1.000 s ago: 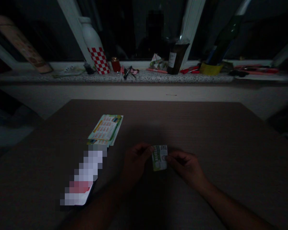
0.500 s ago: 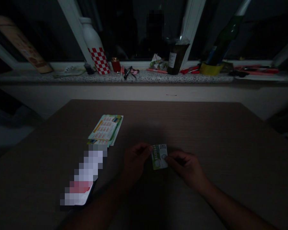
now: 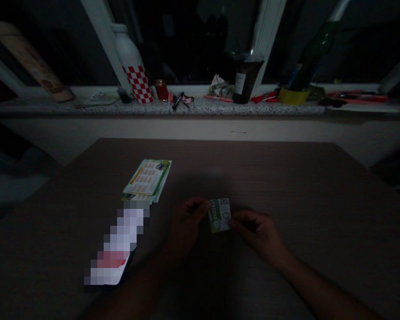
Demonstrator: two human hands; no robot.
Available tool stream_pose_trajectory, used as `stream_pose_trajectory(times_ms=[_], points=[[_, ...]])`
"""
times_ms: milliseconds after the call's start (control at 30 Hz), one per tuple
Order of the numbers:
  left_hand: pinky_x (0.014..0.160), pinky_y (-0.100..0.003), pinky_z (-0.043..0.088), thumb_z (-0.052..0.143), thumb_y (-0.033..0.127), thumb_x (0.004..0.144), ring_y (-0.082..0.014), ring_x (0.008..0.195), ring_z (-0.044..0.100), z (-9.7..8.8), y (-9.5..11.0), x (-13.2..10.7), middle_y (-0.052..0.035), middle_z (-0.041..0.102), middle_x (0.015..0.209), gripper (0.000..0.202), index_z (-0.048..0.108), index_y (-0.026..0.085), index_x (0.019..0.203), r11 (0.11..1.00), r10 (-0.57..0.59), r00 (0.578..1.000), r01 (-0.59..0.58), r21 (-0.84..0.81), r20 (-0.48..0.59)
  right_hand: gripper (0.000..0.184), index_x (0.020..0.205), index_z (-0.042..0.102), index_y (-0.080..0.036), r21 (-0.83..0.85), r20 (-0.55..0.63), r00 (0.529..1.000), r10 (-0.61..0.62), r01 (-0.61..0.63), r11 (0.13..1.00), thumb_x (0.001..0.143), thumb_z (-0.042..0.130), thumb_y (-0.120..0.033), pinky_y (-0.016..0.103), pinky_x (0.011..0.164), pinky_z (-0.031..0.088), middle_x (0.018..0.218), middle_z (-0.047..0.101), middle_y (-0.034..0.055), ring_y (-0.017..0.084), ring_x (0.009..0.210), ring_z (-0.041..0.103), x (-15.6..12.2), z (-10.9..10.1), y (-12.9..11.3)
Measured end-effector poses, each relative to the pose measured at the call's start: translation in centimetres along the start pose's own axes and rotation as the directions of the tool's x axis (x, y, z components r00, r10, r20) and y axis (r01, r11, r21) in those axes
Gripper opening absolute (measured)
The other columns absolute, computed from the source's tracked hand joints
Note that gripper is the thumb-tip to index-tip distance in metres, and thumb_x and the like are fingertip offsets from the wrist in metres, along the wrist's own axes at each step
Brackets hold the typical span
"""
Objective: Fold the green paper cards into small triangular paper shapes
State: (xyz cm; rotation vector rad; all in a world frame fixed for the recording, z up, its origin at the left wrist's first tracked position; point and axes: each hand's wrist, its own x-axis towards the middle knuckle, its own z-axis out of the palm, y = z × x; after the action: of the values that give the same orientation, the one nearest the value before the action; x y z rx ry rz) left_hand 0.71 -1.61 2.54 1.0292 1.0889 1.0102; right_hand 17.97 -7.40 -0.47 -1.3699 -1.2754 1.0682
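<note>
A small folded green-and-white paper [image 3: 219, 215] is held just above the brown table [image 3: 286, 186], in front of me. My left hand [image 3: 186, 224] pinches its left edge with curled fingers. My right hand [image 3: 258, 232] pinches its lower right edge. The room is dim and the paper's print is hard to read.
A stack of printed leaflets [image 3: 147, 179] lies left of my hands, with a blurred-out sheet [image 3: 118, 244] nearer me. The stone windowsill [image 3: 86, 106] behind holds a red-checked white bottle [image 3: 132, 66], a dark jar [image 3: 245, 80], a green bottle [image 3: 311, 49], a tape roll [image 3: 292, 95] and small clutter.
Both hands and the folded paper have shifted slightly up and to the left; the paper has tilted a little.
</note>
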Motion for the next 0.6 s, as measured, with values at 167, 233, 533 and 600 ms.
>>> stream_pose_trajectory(times_ms=[167, 233, 533, 600], points=[[0.053, -0.021, 0.045, 0.072, 0.028, 0.069, -0.0104, 0.054, 0.054, 0.12, 0.01, 0.07, 0.0033, 0.060, 0.058, 0.014, 0.066, 0.016, 0.066, 1.000, 0.009, 1.000, -0.008, -0.027, 0.026, 0.019, 0.075, 0.069, -0.018, -0.035, 0.018, 1.000, 0.002, -0.001, 0.999, 0.083, 0.062, -0.034, 0.024, 0.060, 0.047, 0.068, 0.067, 0.0015, 0.013, 0.063, 0.060, -0.05, -0.08, -0.05], [0.052, -0.021, 0.045, 0.072, 0.027, 0.069, -0.0101, 0.053, 0.053, 0.15, -0.04, 0.14, 0.0035, 0.059, 0.057, 0.014, 0.065, 0.016, 0.065, 0.999, 0.007, 1.000, -0.006, -0.042, 0.028, 0.019, 0.075, 0.069, -0.018, -0.034, 0.017, 1.000, 0.005, -0.005, 0.999, 0.082, 0.063, -0.034, 0.024, 0.062, 0.048, 0.070, 0.069, 0.0020, 0.014, 0.066, 0.061, -0.04, -0.07, -0.07], [0.054, -0.021, 0.044, 0.072, 0.028, 0.069, -0.0105, 0.054, 0.054, -0.03, -0.17, 0.35, 0.0024, 0.059, 0.057, 0.015, 0.066, 0.015, 0.065, 1.000, 0.005, 1.000, -0.006, -0.021, -0.028, 0.023, 0.097, 0.064, -0.021, 0.092, -0.066, 0.998, -0.001, 0.008, 0.996, 0.077, 0.070, -0.032, 0.025, 0.065, 0.050, 0.073, 0.070, 0.0001, 0.014, 0.067, 0.065, 0.07, 0.26, 0.57], [0.054, -0.022, 0.044, 0.072, 0.028, 0.069, -0.0108, 0.054, 0.054, -0.09, -0.35, 0.48, 0.0023, 0.059, 0.057, 0.015, 0.066, 0.014, 0.065, 1.000, -0.008, 1.000, 0.008, -0.015, -0.020, 0.031, 0.103, 0.059, -0.021, 0.110, -0.100, 0.995, -0.026, 0.037, 0.993, 0.076, 0.072, -0.030, 0.024, 0.063, 0.049, 0.068, 0.067, -0.0025, 0.013, 0.063, 0.062, 0.04, 0.30, 0.47]])
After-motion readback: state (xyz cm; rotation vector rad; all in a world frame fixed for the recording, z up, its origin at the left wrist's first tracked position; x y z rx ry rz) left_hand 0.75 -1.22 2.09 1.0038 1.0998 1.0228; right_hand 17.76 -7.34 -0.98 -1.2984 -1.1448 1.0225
